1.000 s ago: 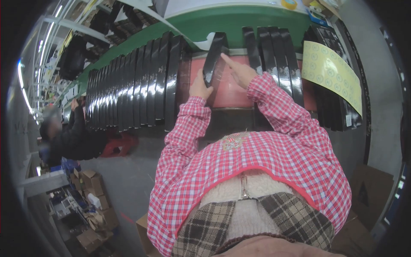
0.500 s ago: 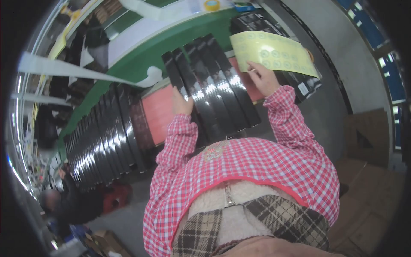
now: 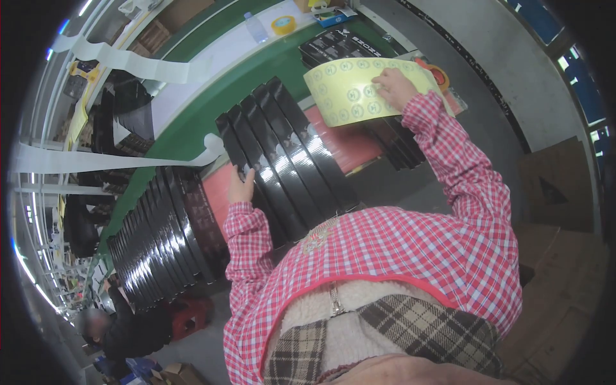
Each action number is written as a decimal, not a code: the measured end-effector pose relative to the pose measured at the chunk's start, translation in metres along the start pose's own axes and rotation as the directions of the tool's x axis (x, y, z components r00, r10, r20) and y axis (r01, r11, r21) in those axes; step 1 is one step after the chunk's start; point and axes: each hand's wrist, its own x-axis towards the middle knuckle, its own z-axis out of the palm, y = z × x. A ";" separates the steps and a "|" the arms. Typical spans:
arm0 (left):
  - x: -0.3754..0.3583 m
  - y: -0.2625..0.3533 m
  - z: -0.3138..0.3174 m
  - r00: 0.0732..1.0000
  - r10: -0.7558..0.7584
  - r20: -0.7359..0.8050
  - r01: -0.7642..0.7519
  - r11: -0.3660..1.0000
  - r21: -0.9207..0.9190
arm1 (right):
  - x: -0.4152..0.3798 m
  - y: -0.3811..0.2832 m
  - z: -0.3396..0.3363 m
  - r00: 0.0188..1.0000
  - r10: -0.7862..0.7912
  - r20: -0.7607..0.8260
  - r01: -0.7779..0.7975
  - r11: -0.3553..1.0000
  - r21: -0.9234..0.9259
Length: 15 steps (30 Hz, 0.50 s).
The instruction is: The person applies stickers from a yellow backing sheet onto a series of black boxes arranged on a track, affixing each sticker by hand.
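A row of several glossy black flat boxes (image 3: 279, 151) stands on edge in front of me. My left hand (image 3: 241, 186) rests against the left side of this row, fingers stretched along the end box and thumb near its edge. My right hand (image 3: 396, 87) is over a yellow sheet of round stickers (image 3: 350, 96), its fingers bent and pressed together at the sheet's surface. Whether a single sticker is between the fingertips is too small to tell. The sheet curves over black boxes (image 3: 398, 144) on the right.
A longer row of black boxes (image 3: 160, 234) stands to the left. Pink boards (image 3: 218, 189) lie under the rows on a green bench (image 3: 212, 106). White strips (image 3: 115, 158) hang across the left. Tape (image 3: 283, 25) and a bottle (image 3: 255, 28) are behind. Another person (image 3: 131, 327) sits lower left.
My right hand has moved from the sticker sheet's near-left edge onto its middle-right part. In view, the boxes and my left hand have shifted left and down as the camera turned.
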 end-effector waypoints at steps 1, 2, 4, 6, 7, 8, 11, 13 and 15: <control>0.002 0.005 0.002 0.997 0.053 -0.062 -0.049 0.997 0.059 | 0.001 -0.003 -0.003 0.997 0.012 0.074 -0.011 1.000 -0.014; 0.005 0.010 0.002 0.986 0.111 -0.124 -0.096 0.988 0.121 | 0.004 -0.006 -0.007 0.989 0.023 0.143 -0.019 0.999 -0.029; -0.003 0.046 0.002 0.958 0.234 -0.169 -0.216 0.969 0.117 | 0.009 -0.005 -0.014 0.979 0.022 0.201 -0.016 0.999 -0.033; -0.016 0.084 0.008 0.916 0.357 -0.184 -0.350 0.934 0.070 | 0.010 -0.001 -0.013 0.967 0.017 0.253 -0.011 1.000 -0.028; -0.021 0.106 0.016 0.872 0.463 -0.160 -0.464 0.885 0.035 | 0.011 0.001 -0.013 0.966 0.008 0.259 -0.002 1.000 -0.022; -0.026 0.127 0.024 0.814 0.563 -0.140 -0.569 0.822 -0.004 | 0.011 0.003 -0.011 0.964 -0.001 0.265 0.005 1.000 -0.016; -0.014 0.175 0.068 0.601 0.794 -0.096 -0.799 0.599 -0.052 | 0.013 0.005 -0.011 0.966 -0.023 0.259 0.016 0.999 0.028; -0.006 0.198 0.100 0.532 0.846 -0.016 -0.844 0.529 -0.082 | 0.015 0.009 -0.006 0.969 -0.049 0.240 0.038 0.998 0.050; 0.003 0.215 0.129 0.494 0.864 0.096 -0.857 0.502 -0.111 | 0.017 0.013 0.001 0.975 -0.078 0.210 0.064 0.995 0.070</control>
